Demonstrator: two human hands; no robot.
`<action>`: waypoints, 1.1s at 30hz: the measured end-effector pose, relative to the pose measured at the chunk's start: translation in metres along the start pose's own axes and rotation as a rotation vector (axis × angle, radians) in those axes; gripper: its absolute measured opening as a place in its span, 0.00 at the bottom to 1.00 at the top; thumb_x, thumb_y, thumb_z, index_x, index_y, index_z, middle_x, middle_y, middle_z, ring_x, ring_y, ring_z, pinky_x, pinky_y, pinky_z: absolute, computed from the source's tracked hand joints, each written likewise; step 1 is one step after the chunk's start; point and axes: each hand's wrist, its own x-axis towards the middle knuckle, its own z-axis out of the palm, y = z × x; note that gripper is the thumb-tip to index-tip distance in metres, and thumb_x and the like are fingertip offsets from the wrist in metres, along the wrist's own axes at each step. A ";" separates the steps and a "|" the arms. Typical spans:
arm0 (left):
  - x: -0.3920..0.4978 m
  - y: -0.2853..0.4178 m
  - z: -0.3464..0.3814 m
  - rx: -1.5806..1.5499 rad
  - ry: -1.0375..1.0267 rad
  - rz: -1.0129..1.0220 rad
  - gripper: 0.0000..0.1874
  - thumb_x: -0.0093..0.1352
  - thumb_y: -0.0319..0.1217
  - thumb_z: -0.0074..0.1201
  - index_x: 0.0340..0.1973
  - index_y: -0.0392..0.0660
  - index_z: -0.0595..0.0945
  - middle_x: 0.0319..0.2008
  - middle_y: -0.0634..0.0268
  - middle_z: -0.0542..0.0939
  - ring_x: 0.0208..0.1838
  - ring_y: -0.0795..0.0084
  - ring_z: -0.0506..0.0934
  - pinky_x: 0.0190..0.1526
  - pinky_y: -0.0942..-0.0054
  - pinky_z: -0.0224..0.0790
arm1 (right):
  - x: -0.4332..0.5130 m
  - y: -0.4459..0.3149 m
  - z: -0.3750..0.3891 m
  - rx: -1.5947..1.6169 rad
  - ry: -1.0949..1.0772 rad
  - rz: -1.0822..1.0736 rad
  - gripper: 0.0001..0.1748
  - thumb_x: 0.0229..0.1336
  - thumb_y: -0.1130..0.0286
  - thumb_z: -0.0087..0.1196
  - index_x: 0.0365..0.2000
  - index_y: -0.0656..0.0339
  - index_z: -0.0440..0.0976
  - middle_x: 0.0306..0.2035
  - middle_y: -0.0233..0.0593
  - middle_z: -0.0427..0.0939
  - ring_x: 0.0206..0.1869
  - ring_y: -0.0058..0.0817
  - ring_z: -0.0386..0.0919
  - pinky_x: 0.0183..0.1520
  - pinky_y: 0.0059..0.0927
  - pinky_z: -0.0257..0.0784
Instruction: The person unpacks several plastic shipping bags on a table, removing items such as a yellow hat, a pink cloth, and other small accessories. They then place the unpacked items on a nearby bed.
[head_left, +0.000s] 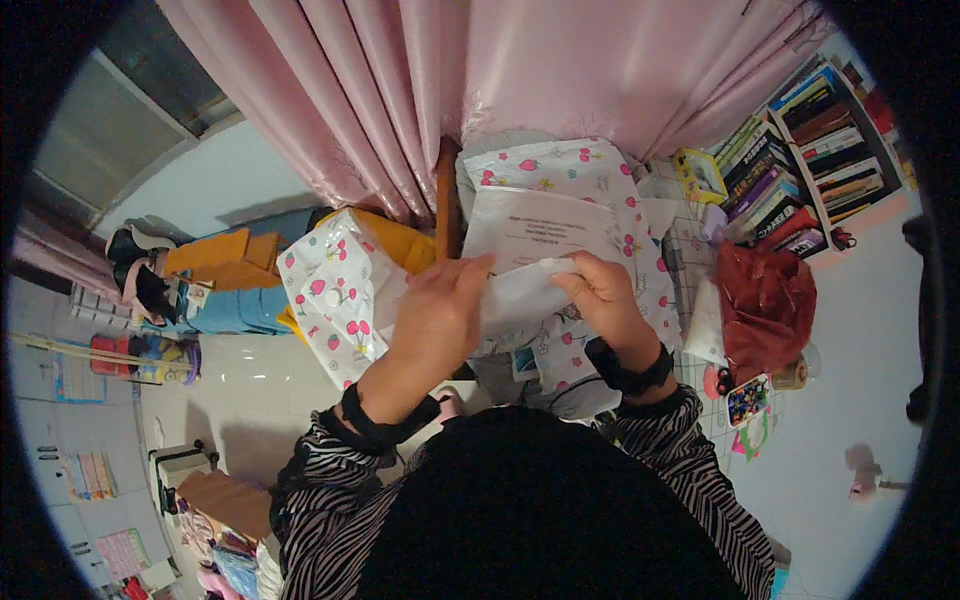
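Both hands hold the near end of a translucent plastic garment bag (544, 225) that bears printed writing. My left hand (442, 315) grips its left corner, fingers curled over the edge. On the right corner, my right hand (600, 292) pinches the plastic between thumb and fingers. The near edge looks folded or turned up between the hands. Under the bag lies a white plastic mailer (577, 161) printed with cherries and strawberries. Left of my left hand is another fruit-print mailer (322, 289) with a small round white object on it.
Right of the hands are a dark red plastic bag (765, 300), a tray of small colourful pieces (748, 401), a tape roll (791, 373) and a bookshelf (840, 150). A pink curtain (555, 75) hangs behind. At left stands a cardboard box (221, 259); clothes (232, 562) lie lower left.
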 end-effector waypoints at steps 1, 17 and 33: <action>0.004 0.004 0.002 0.003 0.064 0.057 0.15 0.58 0.24 0.53 0.42 0.42 0.76 0.37 0.53 0.78 0.36 0.52 0.76 0.34 0.61 0.70 | 0.000 -0.001 0.003 -0.026 -0.015 -0.041 0.07 0.53 0.74 0.52 0.34 0.66 0.72 0.29 0.43 0.76 0.31 0.28 0.74 0.33 0.27 0.68; 0.008 0.016 0.018 -0.289 0.036 0.116 0.10 0.59 0.22 0.52 0.38 0.42 0.77 0.31 0.53 0.78 0.32 0.54 0.78 0.33 0.64 0.71 | -0.004 -0.006 0.001 -0.210 0.002 -0.424 0.07 0.48 0.75 0.52 0.31 0.60 0.72 0.32 0.44 0.76 0.33 0.43 0.73 0.35 0.36 0.69; -0.056 -0.036 -0.007 -0.098 0.113 -0.221 0.09 0.57 0.19 0.53 0.34 0.42 0.78 0.29 0.58 0.79 0.30 0.57 0.78 0.30 0.68 0.71 | -0.010 0.009 -0.010 -0.062 0.287 -0.346 0.06 0.52 0.78 0.47 0.29 0.65 0.74 0.29 0.44 0.78 0.30 0.35 0.76 0.34 0.29 0.71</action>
